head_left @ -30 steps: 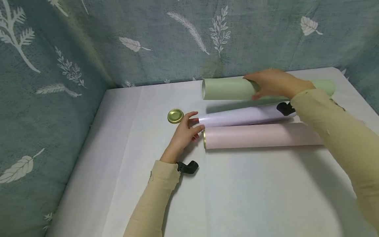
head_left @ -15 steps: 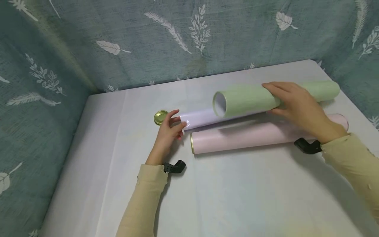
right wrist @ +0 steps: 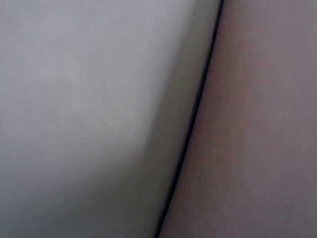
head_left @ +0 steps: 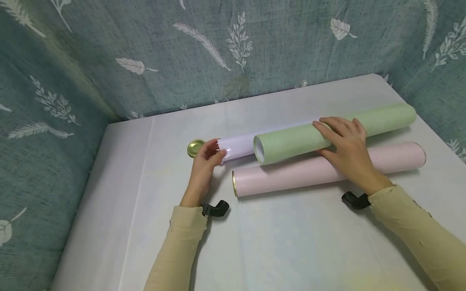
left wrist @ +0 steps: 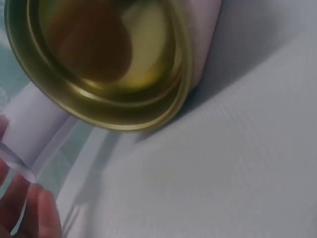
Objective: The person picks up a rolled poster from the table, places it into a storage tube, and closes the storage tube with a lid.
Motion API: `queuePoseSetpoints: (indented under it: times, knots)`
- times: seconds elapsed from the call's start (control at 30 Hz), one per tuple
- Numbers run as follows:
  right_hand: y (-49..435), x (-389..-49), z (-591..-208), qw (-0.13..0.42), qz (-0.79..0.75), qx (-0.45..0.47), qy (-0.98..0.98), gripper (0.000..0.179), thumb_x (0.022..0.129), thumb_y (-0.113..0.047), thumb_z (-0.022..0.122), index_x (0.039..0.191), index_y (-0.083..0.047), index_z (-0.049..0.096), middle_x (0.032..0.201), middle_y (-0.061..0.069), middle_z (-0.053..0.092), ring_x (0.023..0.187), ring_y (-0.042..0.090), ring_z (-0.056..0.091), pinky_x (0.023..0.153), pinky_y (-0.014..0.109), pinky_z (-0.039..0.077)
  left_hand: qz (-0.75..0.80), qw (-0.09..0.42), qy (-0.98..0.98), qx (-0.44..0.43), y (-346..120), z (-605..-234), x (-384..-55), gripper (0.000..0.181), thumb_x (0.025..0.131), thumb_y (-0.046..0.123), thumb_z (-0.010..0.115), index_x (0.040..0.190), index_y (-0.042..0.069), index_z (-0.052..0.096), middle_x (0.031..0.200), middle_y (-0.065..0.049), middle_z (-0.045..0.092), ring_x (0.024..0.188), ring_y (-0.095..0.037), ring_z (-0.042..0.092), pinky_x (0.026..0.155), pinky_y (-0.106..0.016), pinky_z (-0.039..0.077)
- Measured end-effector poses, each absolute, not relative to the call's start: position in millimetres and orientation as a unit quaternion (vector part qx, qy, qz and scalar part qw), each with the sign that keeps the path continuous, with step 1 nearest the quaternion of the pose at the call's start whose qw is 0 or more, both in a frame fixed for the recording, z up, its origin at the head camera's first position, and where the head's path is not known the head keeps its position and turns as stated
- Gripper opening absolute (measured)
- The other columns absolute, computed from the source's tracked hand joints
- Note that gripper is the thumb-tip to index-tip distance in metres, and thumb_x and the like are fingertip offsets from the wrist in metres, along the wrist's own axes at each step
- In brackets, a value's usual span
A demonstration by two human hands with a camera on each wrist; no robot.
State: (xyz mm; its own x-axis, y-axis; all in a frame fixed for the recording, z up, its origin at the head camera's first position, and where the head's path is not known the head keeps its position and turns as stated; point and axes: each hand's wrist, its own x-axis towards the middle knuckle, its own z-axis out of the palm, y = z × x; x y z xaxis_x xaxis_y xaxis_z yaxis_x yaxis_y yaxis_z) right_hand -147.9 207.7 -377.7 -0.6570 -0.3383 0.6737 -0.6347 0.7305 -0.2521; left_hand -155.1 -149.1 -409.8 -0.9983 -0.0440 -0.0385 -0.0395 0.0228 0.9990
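My left hand [head_left: 203, 169] pinches the left end of a rolled lavender sheet [head_left: 236, 146], thumb on the near side of its edge. In the left wrist view the sheet's [left wrist: 37, 121] end shows among the fingertips. My right hand [head_left: 346, 147] grips a pale green cardboard tube [head_left: 291, 143] around its middle; the tube's left end is open and hollow. That tube overlaps much of the lavender roll in the head view. Just in front lies a pink tube [head_left: 291, 178] with a gold metal end cap [left wrist: 114, 99]. The right wrist view holds only the pink tube's side [right wrist: 262, 124] and white surface.
A round gold lid [head_left: 195, 148] lies flat on the white table [head_left: 284, 238], just left of my left hand. Green leaf-patterned fabric [head_left: 189, 60] rises behind the table and along both sides.
My right hand has brought the green tube from the back of the table toward me, over the lavender roll and close to the pink tube. My left hand stays at the lavender roll's end.
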Motion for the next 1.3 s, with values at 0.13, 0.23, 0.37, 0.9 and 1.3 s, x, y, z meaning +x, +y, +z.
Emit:
queuePoseSetpoints:
  times: [0.13, 0.23, 0.37, 0.9, 1.3]
  knots:
    - [207, -151, -379, 0.300, 0.235, 0.277, -0.882, 0.077, 0.054, -0.008, 0.084, 0.124, -0.018, 0.053, 0.123, 0.008, 0.050, 0.116, 0.032, 0.038, 0.098, 0.059, 0.010, -0.750, 0.000, -0.660, 0.032, -149, -409, -153, 0.046, 0.083, 0.013, 0.063, 0.125, 0.015, 0.045, 0.118, -0.008, 0.046, 0.104, -0.020, 0.048, 0.082, -0.031, 0.046]
    - [207, -152, -380, 0.297, 0.231, 0.276, -0.884, 0.077, 0.054, -0.008, 0.084, 0.124, -0.017, 0.053, 0.123, 0.009, 0.050, 0.116, 0.032, 0.038, 0.098, 0.060, 0.011, -0.802, -0.001, -0.597, 0.040, -151, -409, -152, 0.046, 0.086, 0.006, 0.056, 0.128, 0.013, 0.039, 0.119, -0.010, 0.038, 0.104, -0.023, 0.047, 0.084, -0.038, 0.046]
    - [208, -155, -383, 0.293, 0.225, 0.267, -0.890, 0.078, 0.055, -0.009, 0.084, 0.125, -0.018, 0.052, 0.123, 0.009, 0.049, 0.114, 0.033, 0.038, 0.097, 0.060, 0.010, -0.839, 0.012, -0.542, 0.050, -155, -411, -151, 0.048, 0.087, 0.004, 0.049, 0.131, 0.011, 0.032, 0.119, -0.010, 0.032, 0.105, -0.025, 0.045, 0.085, -0.045, 0.044]
    - [211, -167, -381, 0.292, 0.205, 0.243, -0.902, 0.079, 0.059, -0.009, 0.083, 0.129, -0.021, 0.049, 0.125, 0.008, 0.047, 0.115, 0.032, 0.036, 0.098, 0.058, 0.009, -0.882, 0.048, -0.468, 0.015, -168, -419, -147, 0.053, 0.090, 0.012, 0.054, 0.136, 0.022, 0.030, 0.135, -0.007, 0.029, 0.121, -0.024, 0.037, 0.091, -0.046, 0.039]
    - [214, -171, -377, 0.262, 0.197, 0.240, -0.914, 0.078, 0.059, -0.011, 0.082, 0.128, -0.021, 0.048, 0.124, 0.009, 0.046, 0.115, 0.033, 0.035, 0.098, 0.058, 0.009, -0.919, 0.098, -0.382, 0.014, -176, -421, -152, 0.047, 0.086, 0.017, 0.060, 0.129, 0.008, 0.040, 0.123, -0.010, 0.040, 0.111, -0.020, 0.043, 0.097, -0.036, 0.036]
